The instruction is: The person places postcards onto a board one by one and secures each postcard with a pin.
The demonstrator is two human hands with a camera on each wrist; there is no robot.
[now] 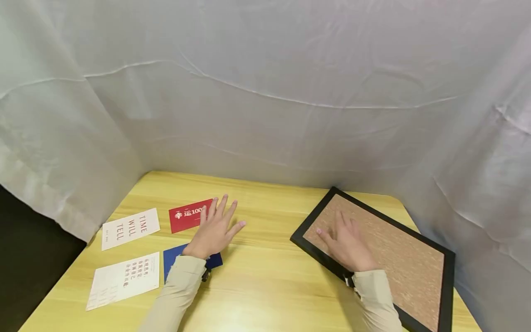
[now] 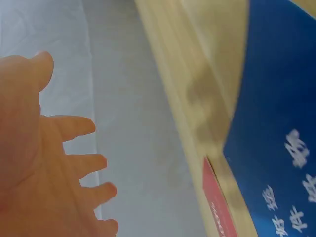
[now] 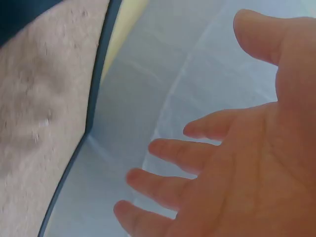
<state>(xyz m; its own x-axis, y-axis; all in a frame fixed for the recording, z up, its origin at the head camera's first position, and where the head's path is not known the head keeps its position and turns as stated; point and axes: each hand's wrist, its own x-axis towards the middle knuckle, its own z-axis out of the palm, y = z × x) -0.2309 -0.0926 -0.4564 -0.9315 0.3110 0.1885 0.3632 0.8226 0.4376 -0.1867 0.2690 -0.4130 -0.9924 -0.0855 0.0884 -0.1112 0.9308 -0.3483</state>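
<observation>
While left hand point(image 1: 212, 234) spreads near rectangular red card point(image 1: 184, 220), right hand point(image 1: 348, 243) hovers over grainy black-framed corkboard point(image 1: 404, 265); each grip wide.

Rough cork point(image 1: 398, 263) fills a smooth frame point(image 1: 447, 286) — the table point(image 1: 257, 295) glossy wood-grain, cards point(image 1: 184, 222) paper, curtain point(image 1: 265, 133) creased cloth.

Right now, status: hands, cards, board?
Left hand empty, overlapping red card in head view. Right hand empty, over framed corkboard. In the way: left sleeve, partly hiding blue card.
</observation>
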